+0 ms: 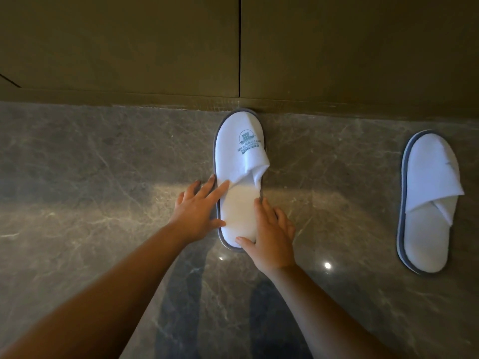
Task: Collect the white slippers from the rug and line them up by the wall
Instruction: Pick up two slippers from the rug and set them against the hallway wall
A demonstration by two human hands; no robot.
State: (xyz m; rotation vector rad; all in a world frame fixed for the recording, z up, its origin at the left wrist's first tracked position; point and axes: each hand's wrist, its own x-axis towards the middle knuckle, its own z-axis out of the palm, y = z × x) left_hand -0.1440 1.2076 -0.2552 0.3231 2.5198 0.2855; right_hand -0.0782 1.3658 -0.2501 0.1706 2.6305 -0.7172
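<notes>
One slipper (239, 177) placed toe-to-wall (337, 47); left hand (198, 208) and right hand (272, 237) flank it, fingers spread flat, gripping nothing. Second slipper (427, 203) lies well apart, apparently unaligned.

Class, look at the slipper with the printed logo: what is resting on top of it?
Both hands: the left hand at its left edge, the right hand over its heel on the logo slipper. The insole beneath the fingers is hidden.

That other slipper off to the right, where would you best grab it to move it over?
Probably the heel end of the right-hand slipper: it lies flat, toe toward the wall, open heel facing the person. Come from the near side and pinch the bare sole rim.
</notes>
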